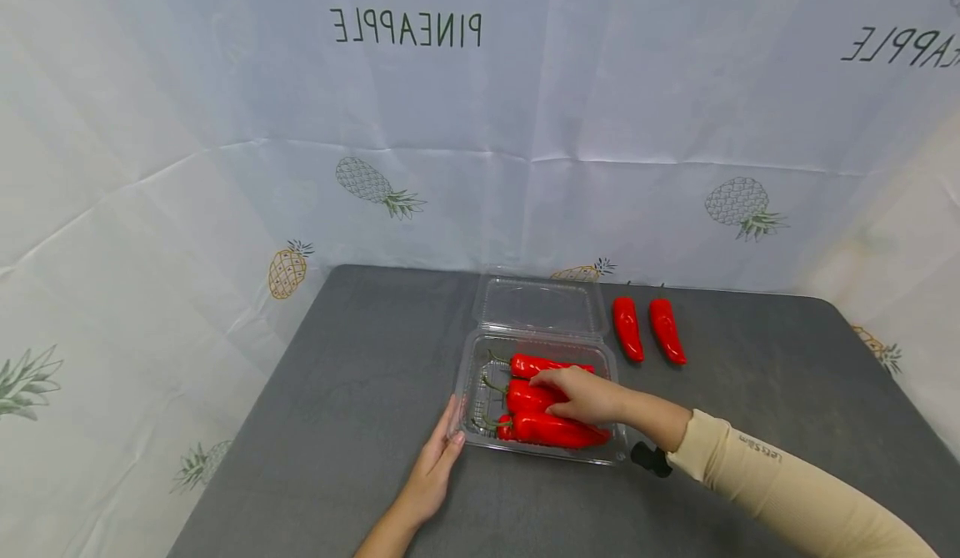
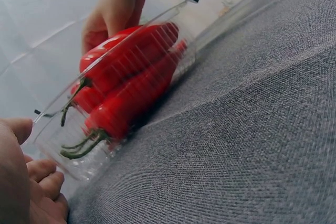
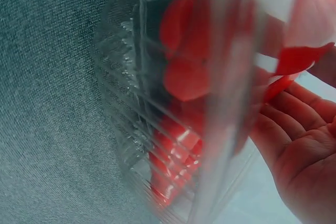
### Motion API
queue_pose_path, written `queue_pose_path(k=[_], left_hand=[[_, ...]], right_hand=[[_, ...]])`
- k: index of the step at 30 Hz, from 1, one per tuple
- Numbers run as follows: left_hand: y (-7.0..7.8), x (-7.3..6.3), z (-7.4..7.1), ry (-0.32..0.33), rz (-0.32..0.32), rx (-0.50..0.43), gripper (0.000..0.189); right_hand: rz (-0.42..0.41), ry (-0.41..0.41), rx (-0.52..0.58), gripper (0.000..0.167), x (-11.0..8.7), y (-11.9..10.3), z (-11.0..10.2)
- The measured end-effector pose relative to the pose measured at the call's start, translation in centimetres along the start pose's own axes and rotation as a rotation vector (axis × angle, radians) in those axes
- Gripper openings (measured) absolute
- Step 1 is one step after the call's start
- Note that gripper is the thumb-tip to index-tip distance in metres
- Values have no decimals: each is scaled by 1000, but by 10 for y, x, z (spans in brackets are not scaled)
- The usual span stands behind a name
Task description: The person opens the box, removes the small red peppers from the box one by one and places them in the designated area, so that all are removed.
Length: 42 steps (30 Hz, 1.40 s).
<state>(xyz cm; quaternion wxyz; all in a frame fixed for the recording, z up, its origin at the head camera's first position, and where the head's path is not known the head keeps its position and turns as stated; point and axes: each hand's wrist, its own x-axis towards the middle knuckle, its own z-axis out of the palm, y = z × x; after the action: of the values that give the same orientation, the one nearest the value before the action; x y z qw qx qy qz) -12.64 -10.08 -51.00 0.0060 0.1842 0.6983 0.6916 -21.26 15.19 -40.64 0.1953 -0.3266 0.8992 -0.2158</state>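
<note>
A clear plastic clamshell container (image 1: 540,456) lies with its lid folded back on the grey table. Several red peppers with green stems fill its base, among them a front pepper (image 1: 558,430) and a rear pepper (image 1: 536,365). Reaching in from the right, my right hand (image 1: 588,395) grips a middle pepper (image 1: 528,395); its fingers also show around red in the right wrist view, partly behind the blurred plastic wall. My left hand (image 1: 431,470) holds the container's left front corner. In the left wrist view its thumb (image 2: 20,128) meets the rim, the other fingers lower outside.
Two more red peppers, a left one (image 1: 627,329) and a right one (image 1: 667,330), lie on the table (image 1: 375,358) right of the lid (image 1: 540,306). A pineapple-print curtain (image 1: 480,108) hangs behind. A dark piece (image 1: 651,459) sits under my right wrist.
</note>
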Motion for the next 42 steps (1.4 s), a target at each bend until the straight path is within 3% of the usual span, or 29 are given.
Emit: queue_pose_path(k=[24, 34, 42], left_hand=[[1, 0, 0, -4, -7, 2, 55], [0, 0, -1, -8, -3, 4, 55], [0, 0, 0, -3, -9, 0, 55]], right_hand=[[-133, 177, 124, 47, 1, 14, -4], [-36, 193, 262, 46, -2, 19, -8], [76, 270, 376, 49, -10, 29, -13]])
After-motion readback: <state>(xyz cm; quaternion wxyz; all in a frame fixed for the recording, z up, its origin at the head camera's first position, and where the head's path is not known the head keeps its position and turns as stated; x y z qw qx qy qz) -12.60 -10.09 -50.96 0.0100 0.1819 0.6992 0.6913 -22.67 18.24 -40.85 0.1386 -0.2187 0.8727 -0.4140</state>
